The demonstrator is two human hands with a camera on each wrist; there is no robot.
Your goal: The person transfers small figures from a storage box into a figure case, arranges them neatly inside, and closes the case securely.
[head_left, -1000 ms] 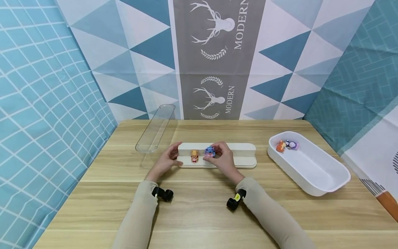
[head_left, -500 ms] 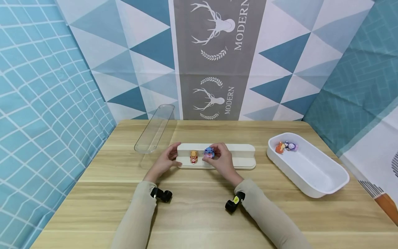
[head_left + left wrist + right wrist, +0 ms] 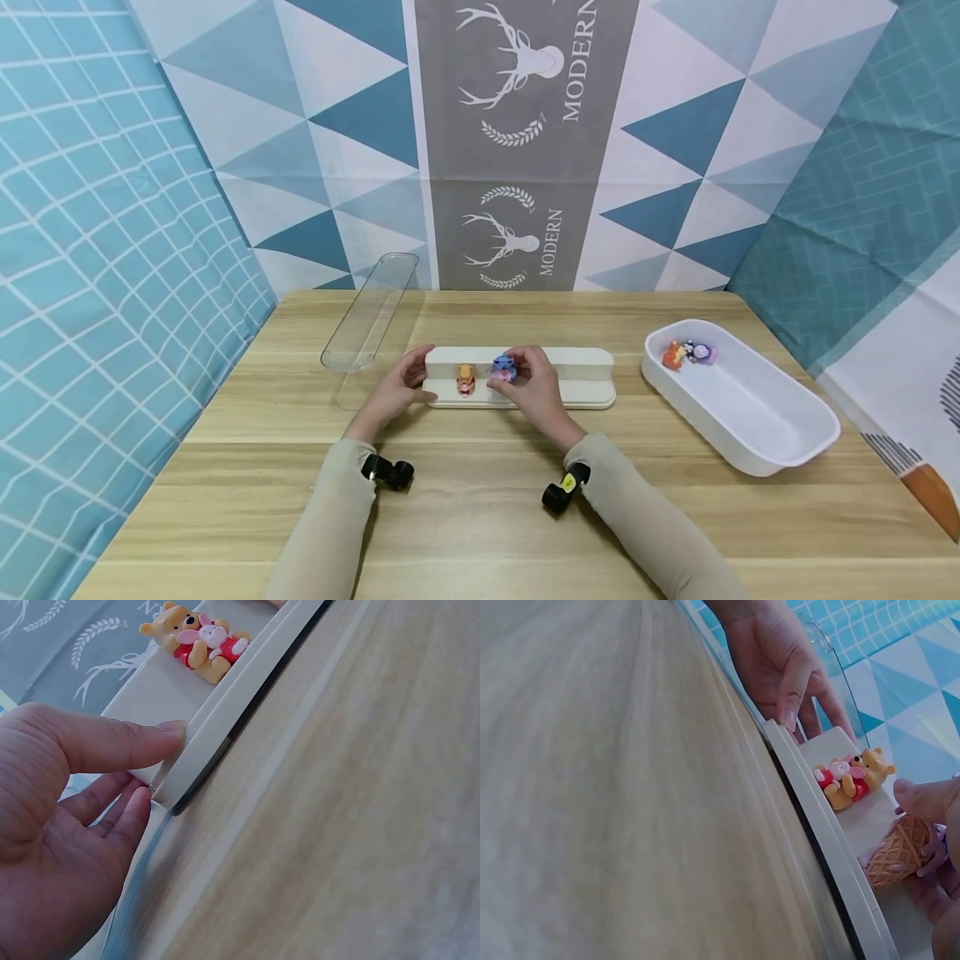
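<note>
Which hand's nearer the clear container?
Left. The left hand, gripping the white base, is just right of the clear container; the right hand, holding the blue figurine, is farther right.

And there it was, up beyond the table's (image 3: 465, 525) far edge: "MODERN" ran upright along the grey panel (image 3: 517, 167), twice, one above the other! The yellow label (image 3: 568, 483) on the right wrist's black camera (image 3: 555, 499) was too small to read.

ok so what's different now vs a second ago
Nothing visibly moved, was taken hold of or let go; only the head view drifted slightly. The right hand still holds the blue figure at the white stand; the left hand still holds its left end.
</note>
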